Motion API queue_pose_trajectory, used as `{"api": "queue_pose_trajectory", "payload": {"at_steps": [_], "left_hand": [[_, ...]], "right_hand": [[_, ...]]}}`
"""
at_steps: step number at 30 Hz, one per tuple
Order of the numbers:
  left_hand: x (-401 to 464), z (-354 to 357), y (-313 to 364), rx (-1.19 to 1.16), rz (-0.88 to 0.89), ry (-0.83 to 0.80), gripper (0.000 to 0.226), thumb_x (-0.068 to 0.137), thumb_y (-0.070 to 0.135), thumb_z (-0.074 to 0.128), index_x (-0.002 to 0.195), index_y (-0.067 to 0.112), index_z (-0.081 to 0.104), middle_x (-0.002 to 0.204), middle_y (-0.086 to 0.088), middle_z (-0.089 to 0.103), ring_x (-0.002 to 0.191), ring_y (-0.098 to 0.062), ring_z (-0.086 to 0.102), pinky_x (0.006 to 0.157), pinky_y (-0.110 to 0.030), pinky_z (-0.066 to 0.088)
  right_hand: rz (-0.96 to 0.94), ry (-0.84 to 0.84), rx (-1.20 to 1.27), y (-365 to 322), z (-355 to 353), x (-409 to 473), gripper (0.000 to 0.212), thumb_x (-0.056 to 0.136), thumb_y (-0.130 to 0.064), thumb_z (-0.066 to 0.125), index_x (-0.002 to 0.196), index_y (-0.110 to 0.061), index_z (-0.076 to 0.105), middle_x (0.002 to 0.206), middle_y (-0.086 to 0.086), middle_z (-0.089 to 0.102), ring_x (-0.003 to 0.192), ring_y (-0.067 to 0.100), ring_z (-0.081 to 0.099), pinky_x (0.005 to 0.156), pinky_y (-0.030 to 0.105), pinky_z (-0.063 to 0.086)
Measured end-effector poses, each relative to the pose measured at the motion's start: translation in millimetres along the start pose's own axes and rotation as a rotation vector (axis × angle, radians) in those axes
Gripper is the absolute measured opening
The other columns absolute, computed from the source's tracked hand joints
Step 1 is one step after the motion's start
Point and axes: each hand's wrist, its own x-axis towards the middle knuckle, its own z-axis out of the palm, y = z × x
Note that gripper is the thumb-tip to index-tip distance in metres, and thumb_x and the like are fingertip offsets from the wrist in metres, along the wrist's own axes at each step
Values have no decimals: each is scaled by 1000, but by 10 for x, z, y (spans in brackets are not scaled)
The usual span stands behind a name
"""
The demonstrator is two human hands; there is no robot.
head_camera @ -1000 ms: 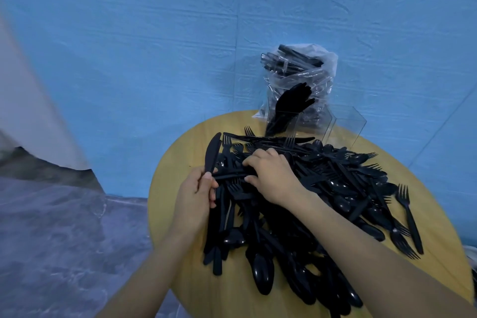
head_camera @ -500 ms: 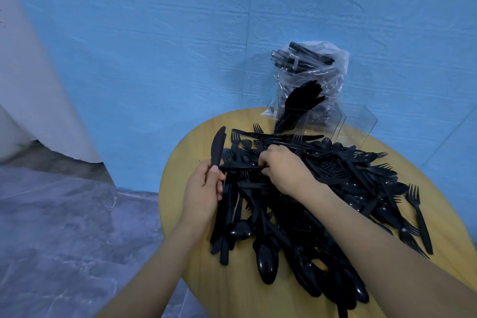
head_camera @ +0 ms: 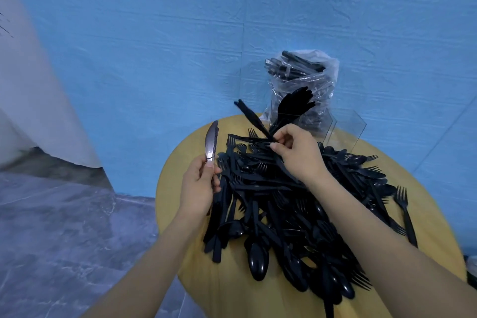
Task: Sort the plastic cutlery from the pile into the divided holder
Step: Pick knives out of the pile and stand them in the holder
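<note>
A heap of black plastic cutlery (head_camera: 296,204) covers the round yellow wooden table (head_camera: 185,188). The left hand (head_camera: 200,184) grips an upright black plastic knife (head_camera: 211,143); the right hand (head_camera: 296,150) pinches a second black knife (head_camera: 251,117) above the heap. Behind stands the clear divided acrylic holder (head_camera: 346,124), beside a clear plastic bag of cutlery (head_camera: 304,77).

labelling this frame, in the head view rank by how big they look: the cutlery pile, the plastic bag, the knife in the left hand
1. cutlery pile
2. plastic bag
3. knife held by the left hand

The bag sits farther from the camera, so it looks smaller than it really is.
</note>
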Motion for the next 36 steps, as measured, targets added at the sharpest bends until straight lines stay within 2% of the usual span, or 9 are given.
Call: {"api": "queue_pose_trajectory", "payload": {"at_steps": [3, 7, 10, 15, 20, 25, 27, 32, 36], "left_hand": [[-23, 189, 135, -91, -13, -37, 18, 100, 9, 38, 102, 11, 56, 74, 0, 52, 52, -3, 45, 49, -16, 45], [-119, 425, 267, -166, -4, -118, 21, 100, 10, 40, 96, 18, 58, 76, 1, 60, 56, -3, 53, 53, -19, 48], [-181, 498, 292, -190, -23, -125, 20, 100, 11, 40, 100, 18, 59, 83, -1, 64, 67, -8, 60, 60, -23, 51], [-216, 509, 295, -217, -103, -95, 21, 100, 16, 43, 118, 13, 54, 97, -10, 60, 87, -25, 59, 83, -45, 50], [-254, 508, 278, -201, -142, -136, 29, 98, 21, 46, 126, 12, 51, 103, -10, 60, 102, -28, 60, 96, -49, 48], [-266, 507, 271, -182, -97, -166, 17, 99, 17, 45, 108, 21, 59, 91, -1, 66, 91, -19, 63, 84, -36, 53], [-263, 507, 262, -170, -79, -173, 18, 99, 16, 45, 108, 21, 59, 91, -1, 67, 92, -20, 64, 81, -34, 53], [-255, 513, 264, -171, -84, -167, 19, 100, 14, 42, 109, 15, 59, 92, -3, 67, 81, -16, 66, 68, -29, 56], [-263, 507, 261, -160, -100, -149, 20, 99, 16, 44, 109, 19, 61, 88, 3, 67, 85, -19, 64, 78, -40, 55]], "right_hand": [[101, -114, 324, -220, -29, -118, 18, 82, 1, 67, 83, -14, 57, 76, -2, 55, 65, 5, 49, 61, 9, 42], [299, -239, 579, -293, 68, -331, 19, 82, 9, 64, 80, -8, 59, 69, 4, 59, 49, 4, 56, 42, 12, 40], [415, -219, 682, -258, 88, -386, 18, 82, 9, 64, 79, -8, 59, 73, 9, 61, 58, 14, 59, 42, 17, 43], [480, -193, 684, -276, 145, -504, 19, 82, 6, 65, 76, -11, 59, 61, -1, 61, 42, 4, 54, 39, 15, 38], [497, -167, 667, -257, 161, -538, 15, 82, -1, 69, 77, -12, 60, 65, -8, 62, 53, 1, 58, 48, 15, 46], [477, -161, 638, -232, 112, -546, 4, 83, -5, 70, 80, -8, 67, 66, -4, 63, 53, 0, 59, 52, 13, 48], [469, -143, 632, -225, 99, -549, 4, 84, -5, 69, 88, -5, 69, 68, -2, 63, 57, 2, 60, 52, 13, 49], [298, -58, 478, -187, 81, -572, 8, 87, -4, 64, 86, -11, 68, 68, 1, 61, 59, 10, 61, 48, 13, 45], [189, -101, 400, -166, 86, -591, 16, 85, -7, 68, 94, -18, 59, 65, -4, 59, 51, -2, 52, 50, 14, 46]]}}
